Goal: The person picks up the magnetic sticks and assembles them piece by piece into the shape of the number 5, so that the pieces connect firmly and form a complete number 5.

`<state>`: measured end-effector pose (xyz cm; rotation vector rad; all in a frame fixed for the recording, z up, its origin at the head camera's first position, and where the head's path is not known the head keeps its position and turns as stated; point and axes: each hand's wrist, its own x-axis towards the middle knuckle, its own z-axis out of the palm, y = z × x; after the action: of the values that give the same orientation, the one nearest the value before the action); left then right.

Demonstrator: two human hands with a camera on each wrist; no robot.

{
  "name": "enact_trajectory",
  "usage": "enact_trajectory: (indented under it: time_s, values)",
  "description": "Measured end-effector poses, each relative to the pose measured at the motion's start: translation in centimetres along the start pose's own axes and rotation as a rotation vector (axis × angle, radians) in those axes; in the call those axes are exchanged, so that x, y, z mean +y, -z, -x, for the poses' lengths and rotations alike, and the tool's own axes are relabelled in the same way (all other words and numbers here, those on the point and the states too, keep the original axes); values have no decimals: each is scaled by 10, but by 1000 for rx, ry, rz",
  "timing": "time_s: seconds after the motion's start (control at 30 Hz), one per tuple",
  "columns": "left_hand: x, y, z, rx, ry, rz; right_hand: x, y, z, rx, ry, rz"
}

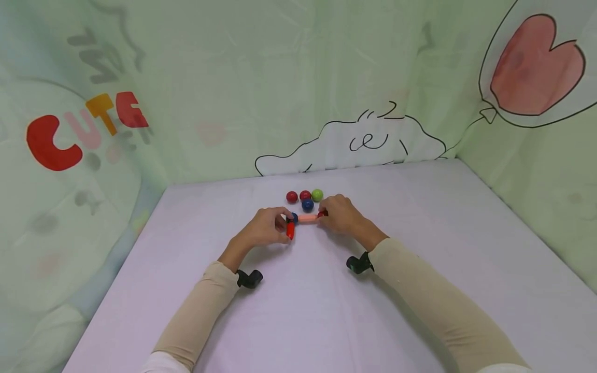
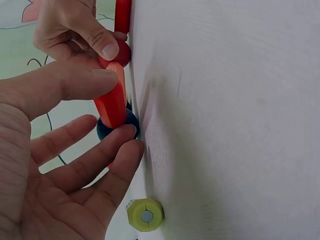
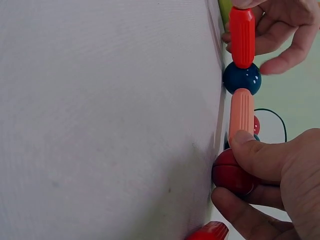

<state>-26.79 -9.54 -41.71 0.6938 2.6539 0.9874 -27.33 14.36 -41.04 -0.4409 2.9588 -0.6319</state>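
Note:
My left hand (image 1: pixel 267 227) pinches a red rod (image 3: pixel 243 37) between thumb and fingers, its fingertips also at the blue ball (image 3: pixel 242 78) on the rod's far end. From that ball a pink ridged rod (image 1: pixel 307 218) runs across to a dark red ball (image 3: pixel 233 172). My right hand (image 1: pixel 342 215) holds this red ball, the thumb lying at the joint with the pink rod. Together the pieces form a bent chain close over the table, with the red rod pointing toward me.
Just behind the chain sit two red balls (image 1: pixel 292 197), a blue ball (image 1: pixel 307 205) and a green ball (image 1: pixel 317 195). Another red rod (image 3: pixel 210 231) lies by my right hand. A yellow-green piece (image 2: pixel 145 215) with a round grey end is near my left hand.

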Motion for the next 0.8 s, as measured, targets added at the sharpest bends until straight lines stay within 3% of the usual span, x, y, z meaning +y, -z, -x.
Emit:
enact_trajectory:
  time_s: [0.53,0.8]
  values:
    - [5,2,-6,-75,15,-28,5,3,-4,-59,2,24]
    - [6,6,-7,-89,36,-59,4,4,-7,-32,29,52]
